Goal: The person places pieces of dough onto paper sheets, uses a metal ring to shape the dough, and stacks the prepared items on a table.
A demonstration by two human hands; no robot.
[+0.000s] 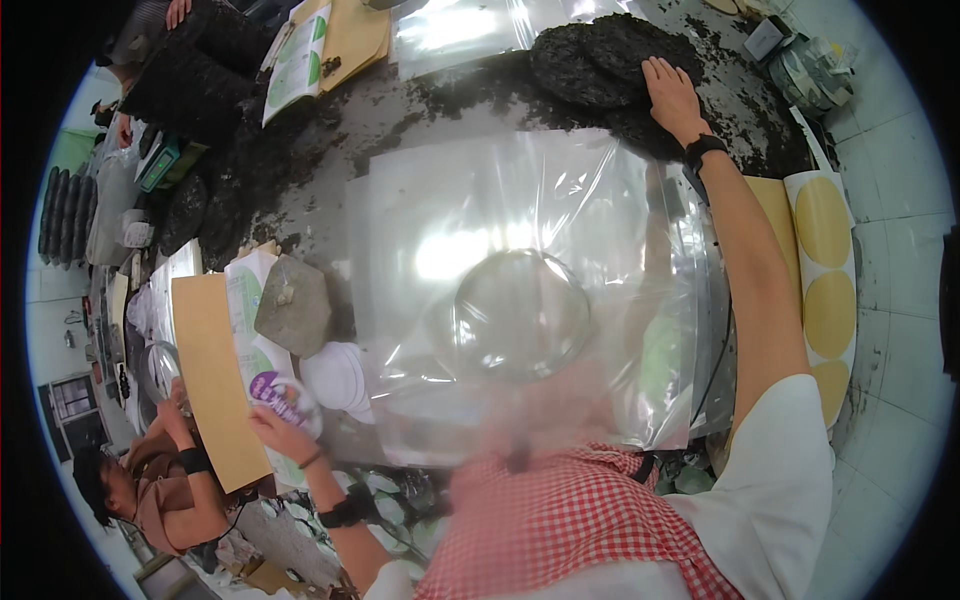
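Note:
My right hand (672,100) reaches to the far right and rests on a dark, rough, round cake (640,50) that looks like dried seaweed. Its fingers lie stretched out over the cake. A second such cake (565,65) overlaps it on the left. At the lower left my left hand (283,436) pinches a round white-and-purple label (284,396). Beside that label lie several round white discs (337,378). Between my arms spreads a stack of clear plastic bags (420,200), with a round clear outline (522,315) showing on it.
A grey stone block (293,305) sits on printed sheets left of the bags. Brown card (215,380) lies beside it. Sheets of gold oval stickers (825,310) are at the right. Dark crumbs cover the far table. Another person (165,490) works at the lower left.

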